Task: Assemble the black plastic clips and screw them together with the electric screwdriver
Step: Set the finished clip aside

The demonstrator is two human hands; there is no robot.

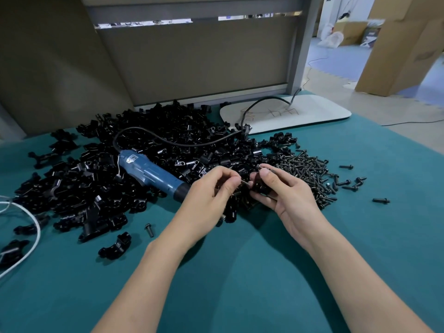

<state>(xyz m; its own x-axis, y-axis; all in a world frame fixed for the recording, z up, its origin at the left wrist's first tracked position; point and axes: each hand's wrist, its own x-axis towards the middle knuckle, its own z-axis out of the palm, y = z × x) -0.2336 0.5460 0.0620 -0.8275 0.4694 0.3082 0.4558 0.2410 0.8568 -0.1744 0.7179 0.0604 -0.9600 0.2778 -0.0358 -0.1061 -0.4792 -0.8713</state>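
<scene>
My right hand (281, 188) grips a black plastic clip (258, 185) just above the table. My left hand (211, 191) pinches a small screw (244, 183) at the clip's left side. The blue electric screwdriver (149, 173) lies on the pile of black clips (153, 140), its dark tip end against my left hand. A heap of black screws (305, 171) lies to the right of my right hand.
Loose clips (115, 246) and stray screws (380, 200) lie scattered on the green mat (240, 272). A white cable (31, 241) loops at the left edge. A white board (300, 111) and a grey partition (192, 58) stand behind the pile.
</scene>
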